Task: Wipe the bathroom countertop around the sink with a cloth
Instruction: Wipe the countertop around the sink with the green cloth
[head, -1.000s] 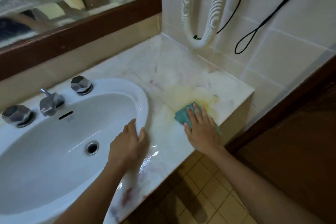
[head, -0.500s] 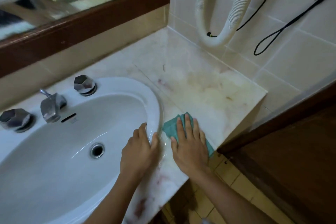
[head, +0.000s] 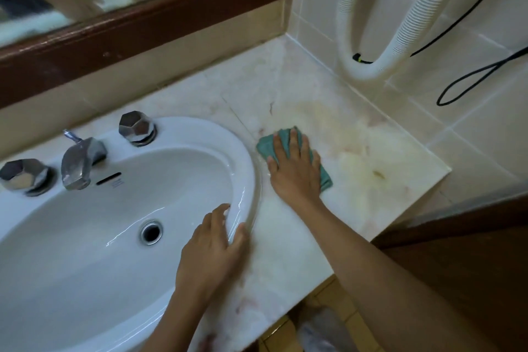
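A folded teal cloth (head: 265, 147) lies on the pale marble countertop (head: 357, 134), just right of the white oval sink (head: 85, 237). My right hand (head: 295, 171) presses flat on the cloth with straight fingers and covers most of it. My left hand (head: 211, 248) rests on the sink's right rim, fingers spread over the edge, holding nothing. Yellowish stains mark the marble to the right of the cloth.
A chrome faucet (head: 81, 161) and two faceted knobs (head: 137, 127) (head: 24, 176) stand behind the basin. A wood-framed mirror (head: 137, 23) runs along the back. A white ribbed hose (head: 368, 66) and a black cable (head: 468, 80) hang on the tiled right wall. The counter's front edge drops to a tiled floor.
My right hand has slid the cloth from the counter's front edge back and up along the sink's right side. The left hand has stayed on the sink rim.
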A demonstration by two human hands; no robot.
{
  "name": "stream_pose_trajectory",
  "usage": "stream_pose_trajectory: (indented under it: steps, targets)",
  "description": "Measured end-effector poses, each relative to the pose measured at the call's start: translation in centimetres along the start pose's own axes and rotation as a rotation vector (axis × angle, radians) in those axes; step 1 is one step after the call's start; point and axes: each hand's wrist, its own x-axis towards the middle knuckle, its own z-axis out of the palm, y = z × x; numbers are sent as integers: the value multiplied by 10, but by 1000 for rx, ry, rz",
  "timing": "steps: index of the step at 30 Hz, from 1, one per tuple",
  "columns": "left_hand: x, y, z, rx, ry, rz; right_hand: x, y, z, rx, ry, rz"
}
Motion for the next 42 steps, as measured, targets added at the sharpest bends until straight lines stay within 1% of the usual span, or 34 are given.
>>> stream_pose_trajectory:
  steps: [3, 6, 8, 11, 14, 17, 20, 22, 25, 27, 28, 30, 33, 36, 38, 42]
  targets:
    - [2, 2, -2, -23, -19, -54, -45, 16, 0, 16, 7, -118]
    - [4, 8, -3, -30, -47, -91, -88, 65, -8, -37, -13, -140]
    - [4, 11, -3, -44, -55, -130, -97, 114, -18, -80, 3, -68]
    - [7, 15, -1, -62, -28, -165, -79, 179, -34, -120, 22, 118]
    - [11, 26, 2, -54, -8, -151, -31, 203, -47, -107, 22, 205]
    - [16, 32, 4, -8, -6, -138, 19, 187, -51, -80, 39, 237]
    - [17, 31, 4, -12, -3, -138, 44, 145, -46, -60, 30, 210]
    - [17, 33, 5, -21, 2, -147, 35, 113, -35, -49, 12, 129]
    - [17, 30, 6, -45, 6, -177, -15, 79, -21, -25, -10, -75]
    - [20, 31, 5, -67, 48, -157, -49, 87, -22, -45, -40, -185]
    - [24, 34, 5, -67, 81, -128, -58, 99, -24, -56, -55, -206]
    - [41, 44, 2, -56, 148, -73, -57, 128, -32, -71, -39, -169]
    - [77, 56, 2, -65, 147, -74, -17, 154, -40, -99, 2, -28]
    - [95, 56, 14, -34, 112, -62, 42, 150, -43, -118, 30, 39]
    - [94, 60, 18, -74, 154, -101, 84, 138, -44, -127, 16, 28]
    - [94, 61, 18, -115, 186, -125, 163, 101, -44, -114, -27, -78]
